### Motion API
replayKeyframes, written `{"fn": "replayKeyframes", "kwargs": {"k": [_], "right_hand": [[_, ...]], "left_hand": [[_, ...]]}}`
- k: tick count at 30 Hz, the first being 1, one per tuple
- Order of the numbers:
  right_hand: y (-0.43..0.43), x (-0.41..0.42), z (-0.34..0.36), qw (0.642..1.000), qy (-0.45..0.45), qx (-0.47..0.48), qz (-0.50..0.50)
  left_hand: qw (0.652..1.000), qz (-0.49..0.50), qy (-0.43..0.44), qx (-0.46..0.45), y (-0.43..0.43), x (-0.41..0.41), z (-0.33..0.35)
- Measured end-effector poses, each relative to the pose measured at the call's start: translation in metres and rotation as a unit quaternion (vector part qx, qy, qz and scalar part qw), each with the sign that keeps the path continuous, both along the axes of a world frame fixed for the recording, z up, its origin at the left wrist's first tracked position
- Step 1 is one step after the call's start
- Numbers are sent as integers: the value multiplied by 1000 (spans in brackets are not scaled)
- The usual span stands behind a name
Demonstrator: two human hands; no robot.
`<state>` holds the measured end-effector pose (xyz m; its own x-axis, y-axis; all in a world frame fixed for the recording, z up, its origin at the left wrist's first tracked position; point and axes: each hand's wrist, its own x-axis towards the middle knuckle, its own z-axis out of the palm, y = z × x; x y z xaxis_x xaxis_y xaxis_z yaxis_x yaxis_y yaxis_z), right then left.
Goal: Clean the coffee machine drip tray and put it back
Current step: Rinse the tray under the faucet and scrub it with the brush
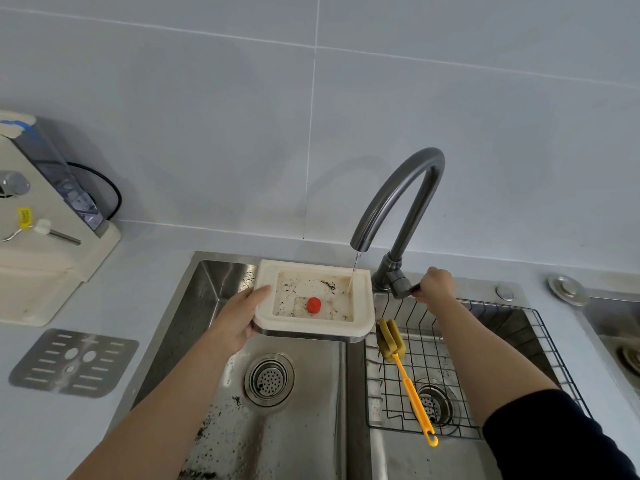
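Drip tray (365,306): cream, speckled with coffee grounds, held over the left sink basin (214,341) under a thin water stream.
Red float (313,304): inside the tray.
Left hand (239,320): clamped on the tray's left edge.
Right hand (437,284): closed around the faucet (401,199) lever.
Sponge brush (401,362): lying on the wire rack (519,341).
Metal grate (74,362): flat on the counter.
Coffee machine (41,230): far left.

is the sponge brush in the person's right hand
No, the right hand grips the faucet handle, while the sponge brush lies untouched on the wire rack.
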<state>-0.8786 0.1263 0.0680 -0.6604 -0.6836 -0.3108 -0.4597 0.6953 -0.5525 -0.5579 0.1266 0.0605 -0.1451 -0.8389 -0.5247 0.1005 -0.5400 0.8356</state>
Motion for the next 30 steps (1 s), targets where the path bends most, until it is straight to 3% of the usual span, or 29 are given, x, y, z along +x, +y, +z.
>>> {"fn": "replayKeyframes", "kwargs": {"k": [5, 10, 14, 16, 19, 25, 30], "right_hand": [[0, -3, -3, 999, -26, -23, -5], [6, -3, -5, 977, -171, -101, -75], [22, 2, -12, 997, -61, -13, 43], [38, 4, -24, 990, -3, 56, 129], [66, 14, -39, 968, -8, 158, 197], [105, 31, -64, 939, -17, 276, 204], [120, 45, -77, 957, 9, 249, 148]], "left_hand": [[1000, -6, 2, -1, 2, 1, -1], [1000, -11, -1, -3, 5, 3, -3], [1000, -20, -4, -5, 7, 7, -5], [1000, -24, -2, -7, 9, 10, -6], [1000, -22, 2, -6, 11, 14, -8], [999, -33, 18, -3, 17, 18, -12], [999, -42, 29, -3, 21, 20, -13]]}}
